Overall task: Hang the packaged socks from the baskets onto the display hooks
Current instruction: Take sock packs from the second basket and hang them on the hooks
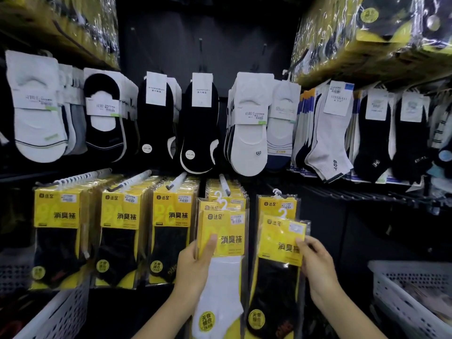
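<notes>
I take the white-sock pack [225,243] as my reference point. My left hand [195,265] grips it at its left edge. The thumb lies flat on the yellow card and the other fingers go behind the pack, where I cannot see them. At least one more pack of the same kind is pressed behind it in the same grip.

Directly above the white-sock pack, a display hook [223,184] points toward me and carries more yellow packs. The white hangers of the held packs are just below its tip, and I cannot tell if any of them is on it.

Just to the right of the white-sock pack, my right hand [318,263] pinches a black-sock pack [281,245] at its right edge. Its fingers [302,242] are on the front of the card and the pack is a little tilted. Behind it, one more yellow pack [277,204] hangs.

To the left of the white-sock pack, three rows of hanging packs [117,216] fill their hooks. Far to the lower right stands a white basket [403,289], and to the lower left a second basket [61,311]. Above the white-sock pack, a row of labelled loose socks [249,133] hangs.
</notes>
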`<state>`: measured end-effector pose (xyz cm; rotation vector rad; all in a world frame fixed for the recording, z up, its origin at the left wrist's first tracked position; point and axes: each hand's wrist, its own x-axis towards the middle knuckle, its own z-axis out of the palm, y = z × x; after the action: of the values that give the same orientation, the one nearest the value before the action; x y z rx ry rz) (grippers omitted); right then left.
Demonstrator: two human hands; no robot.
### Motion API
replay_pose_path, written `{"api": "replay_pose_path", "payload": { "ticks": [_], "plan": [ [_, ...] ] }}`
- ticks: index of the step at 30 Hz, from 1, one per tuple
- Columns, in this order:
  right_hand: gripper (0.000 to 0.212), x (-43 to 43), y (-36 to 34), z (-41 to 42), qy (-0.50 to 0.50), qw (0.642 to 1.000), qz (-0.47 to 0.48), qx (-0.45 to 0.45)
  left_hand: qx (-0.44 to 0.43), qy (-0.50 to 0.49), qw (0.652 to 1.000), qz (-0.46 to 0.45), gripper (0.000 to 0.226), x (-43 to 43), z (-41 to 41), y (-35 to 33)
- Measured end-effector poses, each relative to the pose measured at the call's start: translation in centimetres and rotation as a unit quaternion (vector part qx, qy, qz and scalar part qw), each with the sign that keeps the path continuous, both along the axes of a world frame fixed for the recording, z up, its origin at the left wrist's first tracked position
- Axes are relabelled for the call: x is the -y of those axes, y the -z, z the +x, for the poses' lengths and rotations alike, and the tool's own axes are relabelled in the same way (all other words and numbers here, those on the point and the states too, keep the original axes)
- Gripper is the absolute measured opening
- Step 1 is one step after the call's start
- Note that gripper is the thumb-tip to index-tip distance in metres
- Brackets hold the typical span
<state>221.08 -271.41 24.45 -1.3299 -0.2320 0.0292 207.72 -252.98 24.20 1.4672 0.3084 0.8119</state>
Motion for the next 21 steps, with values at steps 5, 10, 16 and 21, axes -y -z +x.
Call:
{"api": "replay_pose_path", "payload": {
  "ticks": [5,10,16,21],
  "plan": [
    [0.008,1.4,-1.9,2.9,0.069,0.997,0.004,0.032,0.006,-0.003,1.000,-0.002,0.029,-0.2,0.1,-0.1],
    [0.006,0.5,-3.3,4.8,0.065,0.992,-0.032,0.100,0.006,0.000,1.000,-0.008,0.026,0.0,0.6,-0.2],
    [0.001,-1.3,-3.1,6.2,0.044,0.991,-0.058,0.111,-0.002,-0.002,1.000,-0.011,0.020,-0.3,0.9,-0.2],
    [0.015,-2.3,-1.7,7.1,0.102,0.992,-0.065,0.048,-0.002,0.003,1.000,-0.025,0.022,0.0,0.9,-0.4]
  ]
}}
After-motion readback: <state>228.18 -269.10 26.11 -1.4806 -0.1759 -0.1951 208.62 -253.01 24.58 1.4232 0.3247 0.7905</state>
